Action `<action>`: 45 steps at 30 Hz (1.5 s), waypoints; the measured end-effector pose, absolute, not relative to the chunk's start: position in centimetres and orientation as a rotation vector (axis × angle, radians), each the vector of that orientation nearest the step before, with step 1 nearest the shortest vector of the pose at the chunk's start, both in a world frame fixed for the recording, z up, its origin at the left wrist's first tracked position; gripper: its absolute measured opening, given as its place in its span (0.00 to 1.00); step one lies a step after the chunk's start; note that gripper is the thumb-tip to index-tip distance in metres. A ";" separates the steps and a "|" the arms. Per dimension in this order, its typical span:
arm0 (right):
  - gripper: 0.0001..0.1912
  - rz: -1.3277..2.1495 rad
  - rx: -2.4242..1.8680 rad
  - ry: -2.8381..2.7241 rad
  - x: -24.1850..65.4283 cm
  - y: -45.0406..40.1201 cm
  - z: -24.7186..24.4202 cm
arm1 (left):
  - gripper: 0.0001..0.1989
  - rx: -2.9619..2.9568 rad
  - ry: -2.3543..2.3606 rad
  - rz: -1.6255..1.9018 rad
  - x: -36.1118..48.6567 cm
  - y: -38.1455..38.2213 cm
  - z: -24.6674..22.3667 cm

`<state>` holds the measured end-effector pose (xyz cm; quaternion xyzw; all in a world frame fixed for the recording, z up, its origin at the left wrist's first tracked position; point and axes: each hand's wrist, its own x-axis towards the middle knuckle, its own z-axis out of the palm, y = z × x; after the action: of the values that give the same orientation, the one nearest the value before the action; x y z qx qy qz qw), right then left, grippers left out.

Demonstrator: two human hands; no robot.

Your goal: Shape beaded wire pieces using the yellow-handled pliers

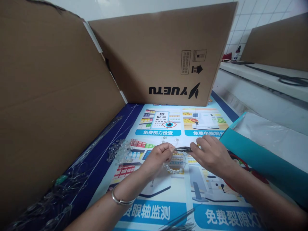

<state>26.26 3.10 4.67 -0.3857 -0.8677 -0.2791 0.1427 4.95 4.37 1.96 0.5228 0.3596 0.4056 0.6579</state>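
My left hand (160, 155) is closed in a pinch on a thin wire strung with transparent beads (173, 170). The wire bends in a loop beneath my fingers, with several round beads along its lower part and a few more beyond my fingertips. In my right hand (210, 155) is a pair of pliers (184, 149), its dark jaws pointing left and meeting the wire at my left fingertips. What exactly the jaws grip is too small to tell. Left of my hands lies a heap of loose transparent beads (120, 152).
Cardboard panels (154, 57) stand at the left and back. A teal box (243, 150) with white lining sits on the right. Wires with beads (55, 199) lie at left, and a bundle of cut wires (179, 221) lies at the front. A printed sheet (158, 133) covers the table.
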 end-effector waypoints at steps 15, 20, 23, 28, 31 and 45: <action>0.10 -0.798 -1.121 -2.569 26.4 3.2 4.5 | 0.09 1.136 0.861 0.966 5.3 4.0 1.7; 0.10 -0.775 -1.135 -2.599 26.5 3.3 4.7 | 0.09 1.143 0.864 0.968 5.4 3.9 1.4; 0.11 -0.711 -1.134 -2.597 26.7 3.6 4.7 | 0.08 1.136 0.863 0.959 5.6 3.8 1.4; 0.15 -0.422 -1.177 -2.542 26.9 4.0 4.4 | 0.10 1.169 0.850 0.932 5.6 3.7 1.9; 0.15 -0.311 -1.177 -2.528 27.0 4.0 4.4 | 0.10 1.239 0.860 0.908 5.5 3.8 1.9; 0.13 -0.177 -1.320 -2.621 26.4 3.0 5.9 | 0.11 1.186 0.786 0.830 5.5 3.7 1.9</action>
<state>26.45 3.03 5.88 -0.4467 -0.8870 -0.0599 0.1007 5.53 3.72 1.88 0.5281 0.3500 0.3696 0.6797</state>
